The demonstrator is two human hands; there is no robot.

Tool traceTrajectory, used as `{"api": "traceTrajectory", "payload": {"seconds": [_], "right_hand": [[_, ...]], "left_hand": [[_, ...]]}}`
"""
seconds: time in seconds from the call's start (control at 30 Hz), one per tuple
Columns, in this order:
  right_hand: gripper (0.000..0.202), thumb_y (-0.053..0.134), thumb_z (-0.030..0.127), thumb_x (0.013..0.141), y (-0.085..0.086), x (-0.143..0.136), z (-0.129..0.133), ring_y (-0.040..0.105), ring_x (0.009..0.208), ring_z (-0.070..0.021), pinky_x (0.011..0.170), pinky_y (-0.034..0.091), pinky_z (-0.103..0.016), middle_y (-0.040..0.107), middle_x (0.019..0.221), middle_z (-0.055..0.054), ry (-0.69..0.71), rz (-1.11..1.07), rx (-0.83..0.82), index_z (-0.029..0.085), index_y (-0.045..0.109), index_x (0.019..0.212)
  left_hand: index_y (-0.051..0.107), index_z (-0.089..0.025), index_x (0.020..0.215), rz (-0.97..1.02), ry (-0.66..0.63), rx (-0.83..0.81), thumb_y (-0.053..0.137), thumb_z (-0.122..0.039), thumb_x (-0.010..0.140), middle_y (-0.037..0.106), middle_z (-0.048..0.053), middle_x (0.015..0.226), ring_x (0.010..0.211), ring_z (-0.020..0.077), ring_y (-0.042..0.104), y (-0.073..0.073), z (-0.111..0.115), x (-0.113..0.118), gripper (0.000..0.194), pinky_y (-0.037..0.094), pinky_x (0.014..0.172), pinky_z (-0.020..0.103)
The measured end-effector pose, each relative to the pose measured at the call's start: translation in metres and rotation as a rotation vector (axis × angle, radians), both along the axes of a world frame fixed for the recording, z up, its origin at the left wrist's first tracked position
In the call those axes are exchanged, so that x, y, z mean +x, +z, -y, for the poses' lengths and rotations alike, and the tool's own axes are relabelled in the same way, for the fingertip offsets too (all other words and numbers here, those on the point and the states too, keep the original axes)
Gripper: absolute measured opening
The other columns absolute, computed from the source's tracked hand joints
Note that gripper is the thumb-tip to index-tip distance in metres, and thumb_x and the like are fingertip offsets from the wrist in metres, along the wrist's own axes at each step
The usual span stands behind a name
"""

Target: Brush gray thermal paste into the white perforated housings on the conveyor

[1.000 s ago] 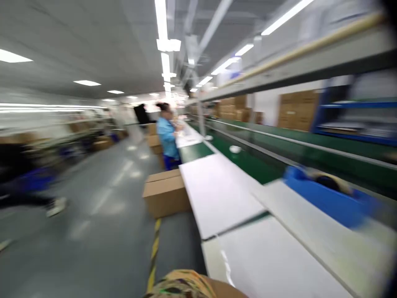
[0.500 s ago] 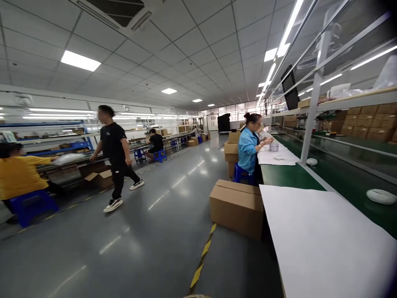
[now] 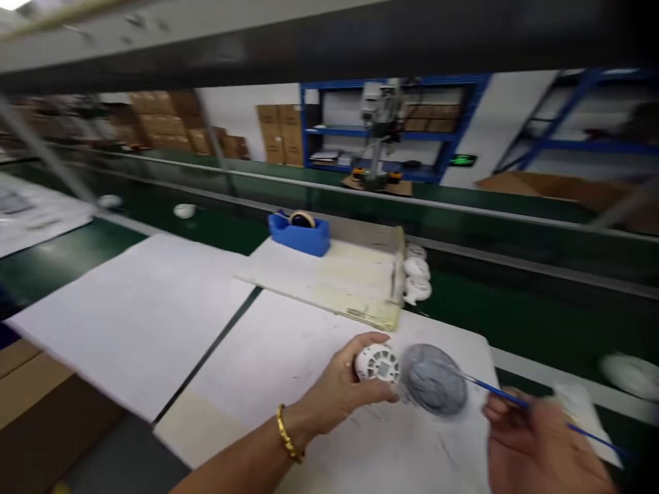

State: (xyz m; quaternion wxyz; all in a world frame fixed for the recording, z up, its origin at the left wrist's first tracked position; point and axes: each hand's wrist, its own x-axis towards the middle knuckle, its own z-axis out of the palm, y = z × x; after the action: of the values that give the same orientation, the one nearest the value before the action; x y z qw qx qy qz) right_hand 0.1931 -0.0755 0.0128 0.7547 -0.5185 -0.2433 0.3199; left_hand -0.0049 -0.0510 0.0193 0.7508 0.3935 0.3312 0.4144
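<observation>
My left hand (image 3: pixel 355 377), with a gold bracelet at the wrist, grips a round white slotted part (image 3: pixel 378 363) between thumb and fingers, above the white board (image 3: pixel 288 343). Just right of that part lies a round container of grey paste (image 3: pixel 435 379). My right hand (image 3: pixel 540 439) is closed on a thin blue brush (image 3: pixel 507 396), whose tip reaches the grey paste. Motion blurs the right hand somewhat.
A blue tape dispenser (image 3: pixel 299 234) sits on a pale board (image 3: pixel 329 274) behind. White round parts (image 3: pixel 417 274) stand in a row beside it. Across the green bench (image 3: pixel 226 230) runs a metal rail. A cardboard box (image 3: pixel 46 412) is at lower left.
The view has swung from the aisle and walking person round to the bench and down. Both my hands are now in view, holding the white part and the brush.
</observation>
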Motion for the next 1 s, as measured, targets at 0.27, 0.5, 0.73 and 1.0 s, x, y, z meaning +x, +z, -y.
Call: {"api": "traceTrajectory", "payload": {"seconds": [0.27,0.5,0.73,1.0], "right_hand": [[0.038,0.080,0.043,0.059,0.005,-0.027,0.011,0.062,0.057,-0.0191,0.047,0.052,-0.033,0.064,0.073,-0.006,-0.064,-0.042,-0.066,0.013,0.061,0.072],[0.031,0.073,0.041,0.069,0.001,-0.039,0.019,0.062,0.053,-0.0178,0.052,0.053,-0.033,0.065,0.071,-0.006,-0.091,0.202,-0.055,0.013,0.060,0.072],[0.024,0.069,0.037,0.076,-0.008,-0.040,0.021,0.062,0.054,-0.0170,0.054,0.055,-0.033,0.066,0.072,-0.005,-0.110,0.357,-0.022,0.013,0.062,0.075],[0.018,0.065,0.031,0.081,-0.005,-0.033,0.023,0.062,0.054,-0.0156,0.055,0.052,-0.027,0.067,0.066,-0.004,-0.113,0.692,-0.023,0.014,0.065,0.081]], "left_hand": [[0.039,-0.019,0.129,0.046,-0.061,0.034,0.072,-0.021,0.076,0.057,0.008,0.107,0.097,0.0208,0.058,0.001,0.004,0.002,0.062,0.048,0.092,0.044],[0.041,-0.021,0.127,0.073,-0.059,0.038,0.072,-0.023,0.075,0.057,0.007,0.108,0.098,0.0201,0.057,-0.002,0.004,0.003,0.060,0.049,0.091,0.042],[0.042,-0.020,0.125,0.088,-0.051,0.030,0.073,-0.024,0.074,0.057,0.006,0.104,0.093,0.0184,0.058,-0.005,0.004,0.004,0.060,0.049,0.089,0.040],[0.038,-0.019,0.127,0.079,-0.028,0.048,0.073,-0.023,0.075,0.057,0.008,0.107,0.095,0.0193,0.057,-0.009,0.003,0.004,0.062,0.049,0.090,0.042]]}}
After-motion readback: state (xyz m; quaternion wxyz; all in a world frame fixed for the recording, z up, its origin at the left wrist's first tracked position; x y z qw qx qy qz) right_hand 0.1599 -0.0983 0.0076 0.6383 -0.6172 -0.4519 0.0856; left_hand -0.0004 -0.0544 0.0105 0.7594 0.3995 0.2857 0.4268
